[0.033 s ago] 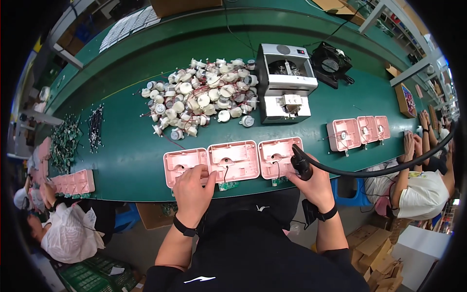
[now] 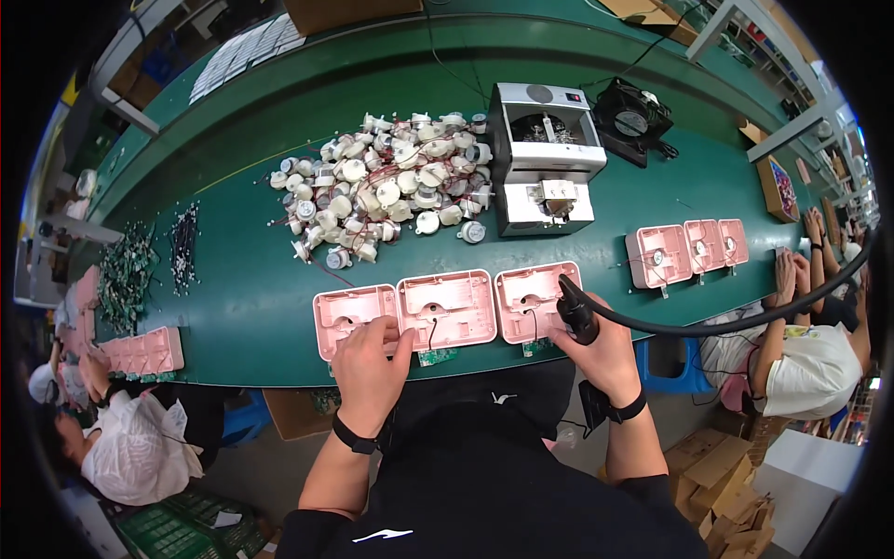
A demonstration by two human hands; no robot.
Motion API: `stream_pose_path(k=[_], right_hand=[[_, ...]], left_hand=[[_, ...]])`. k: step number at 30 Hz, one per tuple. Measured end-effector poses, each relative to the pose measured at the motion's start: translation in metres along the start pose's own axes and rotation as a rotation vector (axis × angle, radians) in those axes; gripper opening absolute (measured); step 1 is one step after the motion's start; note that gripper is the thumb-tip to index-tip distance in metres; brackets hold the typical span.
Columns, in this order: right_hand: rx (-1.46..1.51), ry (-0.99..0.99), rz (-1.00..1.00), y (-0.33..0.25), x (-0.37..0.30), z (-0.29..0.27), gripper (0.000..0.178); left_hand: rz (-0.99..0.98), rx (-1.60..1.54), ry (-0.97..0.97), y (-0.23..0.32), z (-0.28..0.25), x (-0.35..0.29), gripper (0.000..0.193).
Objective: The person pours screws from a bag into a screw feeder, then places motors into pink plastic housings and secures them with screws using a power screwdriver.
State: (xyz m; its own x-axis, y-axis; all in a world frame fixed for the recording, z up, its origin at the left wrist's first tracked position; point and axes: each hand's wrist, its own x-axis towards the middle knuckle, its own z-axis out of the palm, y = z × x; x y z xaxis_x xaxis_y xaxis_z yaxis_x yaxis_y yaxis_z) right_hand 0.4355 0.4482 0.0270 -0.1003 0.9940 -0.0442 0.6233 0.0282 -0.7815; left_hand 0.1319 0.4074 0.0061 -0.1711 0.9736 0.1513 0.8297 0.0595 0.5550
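Note:
Three pink plastic shells lie open side by side at the table's near edge: a left shell [image 2: 349, 303], a middle shell [image 2: 456, 298] and a right shell [image 2: 535, 282]. My left hand [image 2: 371, 365] lies over the left shell's near right corner, its fingers curled inside and its thumb at the middle shell. In my right hand [image 2: 605, 354] is a black corded electric screwdriver [image 2: 579, 321], upright at the right shell's near right corner; its tip is hidden. A green circuit board [image 2: 438, 357] hangs by a dark wire from the middle shell.
Beyond the shells lies a heap of white motors [image 2: 382, 186] with red wires. A silver screw feeder [image 2: 549, 158] and a black fan [image 2: 633, 121] stand beside it. More pink shells [image 2: 659, 256] sit at right. The screwdriver's thick cable [image 2: 745, 328] arcs rightward. Co-workers sit at both sides.

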Motion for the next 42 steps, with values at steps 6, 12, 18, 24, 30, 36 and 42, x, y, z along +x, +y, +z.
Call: stream_pose_path(k=[6,12,18,24,30,36,42], right_hand=[[-0.065,0.119,-0.024,0.003,-0.003,0.005,0.044],[-0.06,0.153,0.027,0.002,0.003,0.008,0.047],[-0.104,0.21,0.021,-0.001,0.002,0.01,0.051],[-0.105,0.167,0.045,-0.007,-0.004,0.011,0.052],[-0.084,0.165,0.024,-0.007,0.002,0.013,0.051],[-0.121,0.121,0.008,0.001,0.012,0.012,0.051],[-0.121,0.155,-0.098,-0.004,0.011,0.016,0.051]], left_hand=[[0.016,0.036,-0.006,0.005,-0.001,-0.002,0.021],[0.021,0.051,-0.027,0.005,0.0,-0.004,0.021],[-0.001,-0.02,-0.055,0.009,0.002,-0.007,0.02],[-0.015,-0.038,-0.053,0.008,0.002,-0.005,0.021],[-0.002,-0.061,0.021,0.003,0.008,-0.002,0.018],[-0.02,-0.036,0.05,0.002,0.007,0.004,0.017],[-0.027,0.017,0.044,0.005,0.004,0.007,0.02]])
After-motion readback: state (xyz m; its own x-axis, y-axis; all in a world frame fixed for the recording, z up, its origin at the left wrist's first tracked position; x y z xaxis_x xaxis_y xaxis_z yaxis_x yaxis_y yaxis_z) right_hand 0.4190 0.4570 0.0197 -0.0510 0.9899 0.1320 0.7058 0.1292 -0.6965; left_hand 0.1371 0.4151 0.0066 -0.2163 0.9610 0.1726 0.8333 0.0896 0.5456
